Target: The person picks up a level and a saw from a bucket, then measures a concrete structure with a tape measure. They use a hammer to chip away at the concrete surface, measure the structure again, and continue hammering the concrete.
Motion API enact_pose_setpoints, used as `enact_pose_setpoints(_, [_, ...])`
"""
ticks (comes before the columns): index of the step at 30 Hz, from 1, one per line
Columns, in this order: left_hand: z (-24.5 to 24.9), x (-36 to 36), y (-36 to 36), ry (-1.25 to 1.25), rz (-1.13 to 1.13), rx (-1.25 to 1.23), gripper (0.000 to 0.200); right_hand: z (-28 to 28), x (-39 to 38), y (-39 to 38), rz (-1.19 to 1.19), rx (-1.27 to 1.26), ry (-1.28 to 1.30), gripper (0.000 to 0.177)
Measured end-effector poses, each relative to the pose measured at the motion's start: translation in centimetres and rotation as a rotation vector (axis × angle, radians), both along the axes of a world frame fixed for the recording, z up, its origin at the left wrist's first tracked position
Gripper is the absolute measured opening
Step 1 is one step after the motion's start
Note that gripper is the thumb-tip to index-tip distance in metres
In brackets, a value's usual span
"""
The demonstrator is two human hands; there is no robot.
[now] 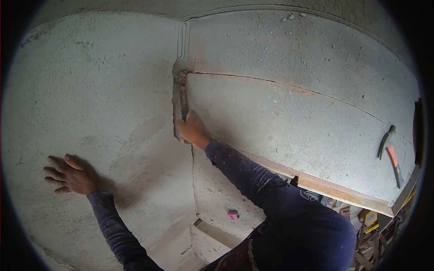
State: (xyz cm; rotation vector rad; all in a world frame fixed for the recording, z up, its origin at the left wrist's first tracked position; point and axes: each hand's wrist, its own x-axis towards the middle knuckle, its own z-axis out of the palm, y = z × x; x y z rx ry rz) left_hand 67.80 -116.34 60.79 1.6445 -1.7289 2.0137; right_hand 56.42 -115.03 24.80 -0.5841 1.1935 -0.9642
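Note:
My left hand lies flat against a grey plastered wall, fingers spread, holding nothing. My right hand grips the handle of a trowel whose blade runs up along the wall's vertical corner, with wet mortar around it. Both arms wear dark blue sleeves. To the right of the corner a plastered surface carries a long wooden straightedge board fixed across it at a slant.
A hammer with an orange-and-black handle rests against the board at far right. A small pink object hangs on a string below the corner. Wooden pieces and yellow tools crowd the lower right.

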Motion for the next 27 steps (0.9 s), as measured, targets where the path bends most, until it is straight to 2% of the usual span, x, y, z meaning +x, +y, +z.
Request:
enact_pose_setpoints(2, [0.2,0.0,-0.2,0.001,0.027,-0.001,0.077,2.2,-6.3,1.1,0.004,0.086,-0.41,0.028])
enact_pose_setpoints(4, [0.0,-0.4,-0.2,0.0,0.021,0.008,0.077,3.8,-10.8,1.6,-0.18,0.06,-0.546,0.027])
enact_pose_setpoints(6, [-0.2,-0.6,0.1,-0.006,0.025,0.013,0.077,5.0,-13.8,1.2,-0.501,-0.093,-0.48,0.028])
enact_pose_setpoints(7, [-0.1,-0.7,0.1,-0.005,0.026,0.012,0.077,5.0,-13.9,0.3,-0.498,-0.082,-0.483,0.028])
enact_pose_setpoints(9, [-0.4,-0.4,-0.3,0.002,0.023,0.006,0.077,4.8,-14.0,-2.0,-0.986,-0.116,-0.534,0.032])
enact_pose_setpoints(10, [-0.4,-0.2,-0.4,-0.006,0.016,0.004,0.078,4.1,-11.4,-2.4,-0.982,-0.119,-0.536,0.032])
enact_pose_setpoints(11, [-0.1,-0.1,-0.2,-0.018,0.012,0.004,0.078,2.3,-6.2,-2.5,-0.994,-0.171,0.106,0.035])
enact_pose_setpoints(13, [0.1,0.0,-0.1,-0.009,0.018,0.005,0.078,-1.8,3.6,-0.7,-0.521,-0.145,0.36,0.039])
enact_pose_setpoints(15, [0.4,-0.3,-0.2,-0.005,0.013,0.009,0.078,-2.4,4.2,1.2,-0.107,-0.073,-0.033,0.04])
enact_pose_setpoints(18, [0.0,-0.2,0.1,0.002,0.034,0.012,0.078,1.4,-7.8,2.6,0.064,-0.068,-0.194,0.039])
enact_pose_setpoints(19, [-0.1,-0.4,0.1,0.006,0.028,0.012,0.078,2.9,-10.4,2.1,-0.114,-0.011,-0.288,0.039])
enact_pose_setpoints(21, [-0.2,-0.7,-0.1,0.004,0.021,0.011,0.078,2.9,-11.2,-0.1,-0.293,0.045,-0.385,0.04])
enact_pose_setpoints(22, [-0.3,-0.8,-0.1,0.007,0.023,0.011,0.078,2.4,-10.8,-1.9,-0.576,0.03,-0.337,0.037])
enact_pose_setpoints(24, [-0.3,-0.5,-0.1,0.01,0.03,0.007,0.078,1.7,-6.9,-3.2,-0.853,0.011,-0.283,0.035])
enact_pose_setpoints(26, [0.0,-0.1,-0.1,-0.008,0.014,0.006,0.078,0.3,0.2,-2.5,-0.68,-0.158,0.366,0.033])
enact_pose_setpoints(27, [-0.2,-0.3,-0.3,-0.002,0.0,-0.001,0.078,0.0,-0.8,-2.5,-0.695,-0.164,0.37,0.033])
